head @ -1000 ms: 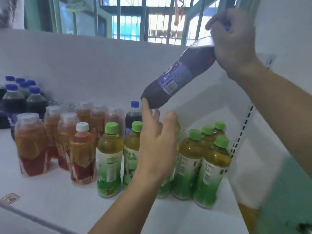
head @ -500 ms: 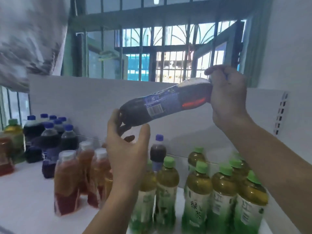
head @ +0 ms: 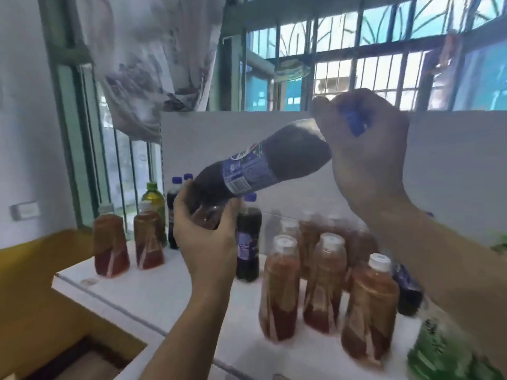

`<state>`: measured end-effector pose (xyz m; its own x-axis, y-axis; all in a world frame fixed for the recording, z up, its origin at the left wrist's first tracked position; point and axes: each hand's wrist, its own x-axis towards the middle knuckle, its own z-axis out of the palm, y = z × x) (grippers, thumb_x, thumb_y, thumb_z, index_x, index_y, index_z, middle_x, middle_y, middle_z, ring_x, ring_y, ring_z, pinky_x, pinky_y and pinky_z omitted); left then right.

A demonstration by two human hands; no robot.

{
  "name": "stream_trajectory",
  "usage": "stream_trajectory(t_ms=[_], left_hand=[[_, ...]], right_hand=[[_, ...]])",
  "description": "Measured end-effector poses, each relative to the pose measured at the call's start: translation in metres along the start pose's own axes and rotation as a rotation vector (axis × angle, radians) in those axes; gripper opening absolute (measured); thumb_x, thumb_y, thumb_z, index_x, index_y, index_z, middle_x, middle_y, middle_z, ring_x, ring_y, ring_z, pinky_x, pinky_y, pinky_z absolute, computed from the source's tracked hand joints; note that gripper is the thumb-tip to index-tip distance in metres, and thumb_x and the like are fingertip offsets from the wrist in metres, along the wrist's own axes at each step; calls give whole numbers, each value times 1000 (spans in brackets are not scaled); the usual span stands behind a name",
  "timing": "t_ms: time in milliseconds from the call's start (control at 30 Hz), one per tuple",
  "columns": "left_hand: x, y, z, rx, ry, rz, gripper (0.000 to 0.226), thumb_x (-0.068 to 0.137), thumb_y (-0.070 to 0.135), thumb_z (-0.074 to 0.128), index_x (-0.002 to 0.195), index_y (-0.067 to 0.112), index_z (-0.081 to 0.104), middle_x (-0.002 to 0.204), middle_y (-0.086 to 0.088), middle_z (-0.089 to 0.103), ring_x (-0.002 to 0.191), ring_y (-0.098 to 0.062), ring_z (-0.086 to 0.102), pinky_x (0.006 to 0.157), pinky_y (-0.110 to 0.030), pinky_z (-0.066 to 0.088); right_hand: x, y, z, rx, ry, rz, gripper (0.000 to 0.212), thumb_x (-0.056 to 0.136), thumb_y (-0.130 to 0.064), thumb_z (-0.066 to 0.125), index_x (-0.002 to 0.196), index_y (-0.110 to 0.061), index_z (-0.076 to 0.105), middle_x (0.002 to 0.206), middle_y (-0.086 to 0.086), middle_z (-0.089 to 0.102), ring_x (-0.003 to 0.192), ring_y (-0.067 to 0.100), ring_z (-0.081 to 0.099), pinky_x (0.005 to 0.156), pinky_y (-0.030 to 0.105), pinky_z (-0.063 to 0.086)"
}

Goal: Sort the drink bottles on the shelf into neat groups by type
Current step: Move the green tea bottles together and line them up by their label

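Note:
A dark cola bottle (head: 263, 167) with a blue label hangs tilted above the white shelf (head: 170, 294). My right hand (head: 365, 149) grips its blue-capped neck at the upper right. My left hand (head: 205, 229) cups its base from below, fingers curled round it. Under the bottle stand more cola bottles (head: 248, 242) with blue caps. Several red tea bottles (head: 323, 286) with white caps stand in a cluster at the front right, and two more red tea bottles (head: 111, 245) stand at the left. A green-capped tea bottle (head: 153, 197) stands behind those.
A white back panel (head: 452, 165) closes the shelf's rear. A blurred green-labelled bottle (head: 444, 355) shows at the bottom right. A yellow ledge (head: 33, 259) and a barred window (head: 343, 58) with a curtain (head: 148, 64) lie to the left and behind.
The view swung left along the shelf. The cola bottle moved left with both hands, and my left hand now holds its base instead of hovering just under it.

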<state>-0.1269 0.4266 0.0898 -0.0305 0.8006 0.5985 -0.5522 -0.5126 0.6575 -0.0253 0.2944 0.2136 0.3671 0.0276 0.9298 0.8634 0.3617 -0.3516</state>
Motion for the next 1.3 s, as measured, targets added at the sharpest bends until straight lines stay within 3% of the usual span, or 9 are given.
stream_trajectory(t_ms=[167, 267, 333, 400, 533, 700, 867, 1100, 1300], left_hand=[[45, -59, -70, 109, -8, -122, 65, 79, 17, 86, 137, 22, 56, 128, 2, 69, 113, -11, 69, 87, -18, 57], [56, -100, -99, 258, -76, -260, 68, 77, 11, 88, 135, 25, 56, 122, 6, 70, 102, -3, 68, 71, -6, 53], [55, -124, -113, 373, -142, -342, 65, 76, 7, 88, 130, 26, 57, 117, 2, 72, 94, 2, 67, 69, -9, 54], [52, -140, -123, 492, -201, -404, 58, 78, 12, 88, 126, 27, 58, 114, -2, 75, 93, -5, 70, 79, -20, 55], [56, -162, -133, 845, -290, -388, 60, 81, 39, 84, 134, 27, 59, 132, -2, 65, 118, -22, 59, 103, -46, 48], [60, -175, -137, 981, -309, -410, 47, 80, 52, 73, 122, 36, 60, 120, 6, 66, 113, -22, 55, 102, -50, 37], [62, -187, -136, 1201, -441, -397, 50, 80, 62, 68, 117, 30, 60, 113, 4, 67, 110, -22, 53, 97, -46, 37], [65, -187, -137, 1273, -465, -393, 58, 78, 68, 67, 116, 25, 62, 113, 0, 65, 108, -24, 55, 93, -45, 40], [57, -169, -136, 1152, -424, -411, 69, 83, 62, 71, 134, 18, 55, 130, -7, 59, 119, -27, 54, 102, -46, 47]], right_hand=[[-5, 20, 95, -109, -272, 36, 29, 84, -49, 76, 79, -20, 73, 80, -6, 70, 80, 6, 63, 71, 3, 40], [-10, 43, 148, -176, -467, 69, 29, 81, -47, 80, 77, -18, 73, 77, -4, 70, 77, 13, 66, 71, 22, 49], [-18, 59, 177, -254, -578, 80, 29, 80, -44, 80, 77, -17, 72, 76, -4, 68, 75, 13, 62, 68, 26, 45], [-26, 74, 203, -352, -703, 86, 28, 83, -42, 80, 79, -16, 71, 79, -2, 67, 75, 13, 59, 68, 26, 40], [-39, 102, 231, -444, -862, 156, 23, 91, -41, 70, 93, -19, 70, 102, 2, 67, 92, 19, 60, 78, 29, 45], [-54, 126, 245, -473, -889, 242, 21, 94, -33, 69, 109, -18, 69, 118, 2, 63, 102, 18, 56, 81, 26, 37], [-66, 137, 252, -474, -869, 268, 27, 92, -34, 73, 114, -19, 68, 107, -3, 58, 98, 15, 55, 82, 25, 39], [-66, 139, 254, -457, -904, 257, 37, 91, -32, 74, 125, -18, 64, 128, 3, 63, 101, 14, 53, 86, 25, 41], [-61, 127, 230, -441, -900, 247, 38, 89, -29, 75, 124, -25, 61, 112, -3, 63, 96, 15, 58, 78, 21, 41]])
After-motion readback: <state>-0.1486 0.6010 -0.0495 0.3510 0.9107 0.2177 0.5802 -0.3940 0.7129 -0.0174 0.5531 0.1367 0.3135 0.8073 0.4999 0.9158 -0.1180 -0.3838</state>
